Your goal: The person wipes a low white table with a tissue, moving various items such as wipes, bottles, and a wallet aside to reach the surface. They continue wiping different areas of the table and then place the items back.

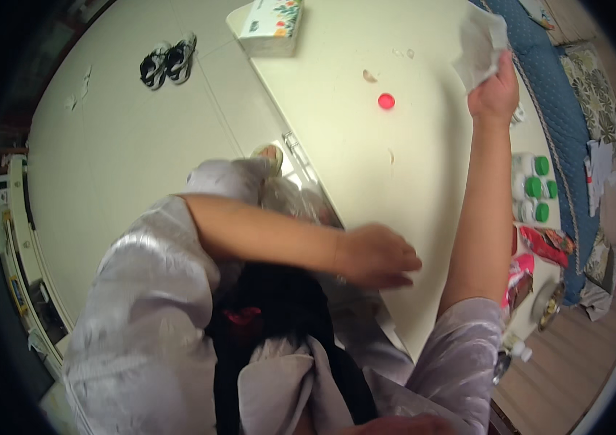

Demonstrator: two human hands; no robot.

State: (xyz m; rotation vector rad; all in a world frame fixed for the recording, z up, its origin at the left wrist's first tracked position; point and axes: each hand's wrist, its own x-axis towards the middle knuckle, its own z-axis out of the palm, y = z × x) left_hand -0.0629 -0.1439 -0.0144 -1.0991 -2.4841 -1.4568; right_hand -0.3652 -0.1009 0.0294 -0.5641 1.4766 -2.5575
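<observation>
My right hand (495, 93) reaches out over the far right of the cream table (340, 125). It grips a crumpled, thin whitish tissue (479, 46), which spreads beyond the fingers. Nearer to me, my left hand (378, 255) hovers at the table's near edge, blurred, with its fingers loosely bent and nothing visible in them. Between the hands and the table's far end lie a bright red round cap (386, 101), a small brownish scrap (369, 76), a thin pale scrap (392, 156) and a tiny clear piece (410, 53).
A soft tissue pack (270, 30) sits at the far left corner. Along the right side stand several green-capped bottles (533, 186), red snack packets (547, 244) and a metal bowl (550, 307). Beyond lies a blue sofa cover (544, 70). A plastic bag (294, 198) is beside my leg; shoes (166, 61) stand on the floor.
</observation>
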